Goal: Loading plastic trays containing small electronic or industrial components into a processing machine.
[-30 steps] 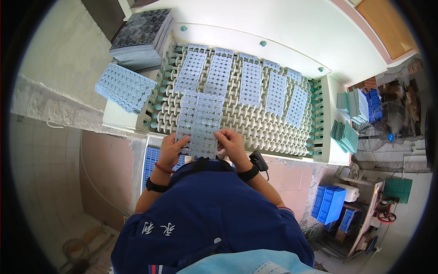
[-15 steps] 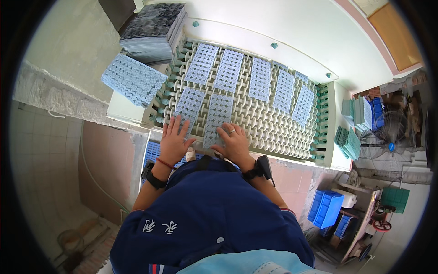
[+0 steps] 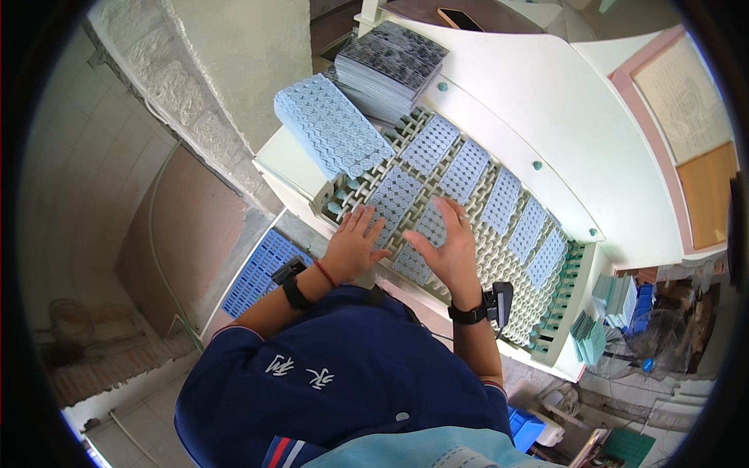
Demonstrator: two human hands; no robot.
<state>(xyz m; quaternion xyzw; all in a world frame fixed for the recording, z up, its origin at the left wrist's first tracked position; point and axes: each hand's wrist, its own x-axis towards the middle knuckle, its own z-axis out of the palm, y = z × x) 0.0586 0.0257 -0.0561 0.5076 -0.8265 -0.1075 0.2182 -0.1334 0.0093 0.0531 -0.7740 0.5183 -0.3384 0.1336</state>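
Light blue perforated sheets with scalloped edges lie in rows on a bed of pale disc rollers (image 3: 493,261). My left hand (image 3: 353,248) is open, its fingertips at the near part of the leftmost front sheet (image 3: 396,195). Beside it, my right hand (image 3: 454,248) is open over the neighbouring front sheet (image 3: 413,261), thumb and fingers spread wide. That hand covers part of the sheet; whether it touches it I cannot tell. Farther back lie more sheets, among them one at the far left (image 3: 431,145) and one at the right (image 3: 546,259).
A thick stack of light blue sheets (image 3: 331,129) rests on the machine's left end, by a stack with a dark patterned top (image 3: 398,56). A white cover (image 3: 538,101) rises behind the rollers. A blue plastic grate (image 3: 261,273) is at lower left; green sheets (image 3: 587,337) stand at right.
The view has swung, so the machine now slants down to the right. My right hand's fingers have spread and moved away from the near end of its sheet. My left hand stays by its sheet.
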